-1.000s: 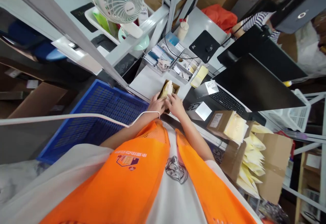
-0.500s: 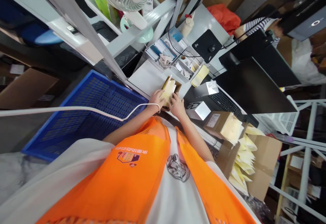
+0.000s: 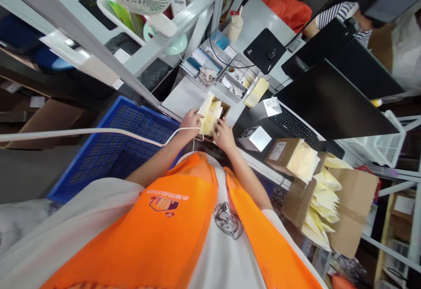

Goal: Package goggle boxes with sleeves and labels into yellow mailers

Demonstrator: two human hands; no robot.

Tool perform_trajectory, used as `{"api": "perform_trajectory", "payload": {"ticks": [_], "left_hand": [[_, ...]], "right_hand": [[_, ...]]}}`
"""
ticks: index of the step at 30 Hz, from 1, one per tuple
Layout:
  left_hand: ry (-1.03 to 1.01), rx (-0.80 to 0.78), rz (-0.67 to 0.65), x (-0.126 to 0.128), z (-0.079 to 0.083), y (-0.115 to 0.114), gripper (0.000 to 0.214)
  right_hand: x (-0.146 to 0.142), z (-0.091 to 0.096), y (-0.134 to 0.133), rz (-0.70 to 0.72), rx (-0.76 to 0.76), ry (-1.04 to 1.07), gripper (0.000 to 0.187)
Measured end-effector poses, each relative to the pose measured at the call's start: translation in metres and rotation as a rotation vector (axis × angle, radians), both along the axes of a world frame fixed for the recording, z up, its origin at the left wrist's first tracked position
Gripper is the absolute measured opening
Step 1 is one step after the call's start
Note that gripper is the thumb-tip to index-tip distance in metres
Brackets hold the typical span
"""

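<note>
In front of me a small open cardboard box point(image 3: 226, 108) stands at the near edge of the desk, with pale yellow padded envelopes point(image 3: 210, 117) upright in it. My left hand point(image 3: 191, 122) is at the box's left side, its fingers curled on the edge of the leftmost envelope. On the near right side, my right hand point(image 3: 224, 135) has bent fingers against another envelope at the box's rim. Both thumbs are partly hidden. A white cable point(image 3: 144, 139) passes over my left wrist.
A blue plastic crate point(image 3: 115, 148) is at left. Divided trays point(image 3: 219, 72), a keyboard point(image 3: 292, 124), a monitor point(image 3: 332, 105) and white-topped boxes point(image 3: 258, 140) are on the desk. Cartons of yellow envelopes point(image 3: 324, 201) stand at right. Another person's striped sleeve point(image 3: 335, 15) shows behind the monitors.
The leftmost envelope now stands higher and spread apart from the one beside it. My left hand has shifted slightly left, away from my right hand. The camera view has also shifted.
</note>
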State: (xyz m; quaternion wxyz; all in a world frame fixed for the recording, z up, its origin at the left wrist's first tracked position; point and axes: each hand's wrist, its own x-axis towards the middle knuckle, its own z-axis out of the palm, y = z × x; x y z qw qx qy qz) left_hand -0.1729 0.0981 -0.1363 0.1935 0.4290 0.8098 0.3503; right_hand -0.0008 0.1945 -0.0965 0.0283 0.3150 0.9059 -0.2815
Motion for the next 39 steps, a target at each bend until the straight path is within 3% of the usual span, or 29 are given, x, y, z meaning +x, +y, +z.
{"api": "perform_trajectory", "payload": {"ticks": [3, 11, 15, 22, 28, 35, 39], "left_hand": [[0.058, -0.038, -0.019, 0.003, 0.006, 0.008, 0.035], [-0.191, -0.055, 0.261, 0.017, 0.013, 0.01, 0.046], [-0.231, -0.077, 0.306, 0.02, 0.01, 0.003, 0.05], [-0.184, -0.042, 0.173, 0.016, 0.016, 0.002, 0.03], [-0.095, -0.114, -0.001, 0.025, 0.014, 0.0, 0.027], [-0.063, -0.111, -0.01, 0.021, 0.008, 0.001, 0.027], [-0.098, -0.112, -0.013, 0.015, 0.006, 0.006, 0.023]], "right_hand": [[-0.002, -0.001, 0.003, 0.007, -0.036, 0.047, 0.043], [-0.009, 0.021, 0.02, 0.14, -0.012, -0.034, 0.048], [-0.018, 0.028, 0.023, 0.181, 0.053, -0.052, 0.043], [-0.05, 0.021, 0.018, 0.012, 0.118, -0.034, 0.032], [-0.056, 0.003, 0.021, -0.072, 0.136, -0.099, 0.027], [-0.052, 0.002, 0.024, -0.049, 0.125, -0.091, 0.026], [-0.049, 0.001, 0.025, -0.135, 0.107, -0.061, 0.024]]}}
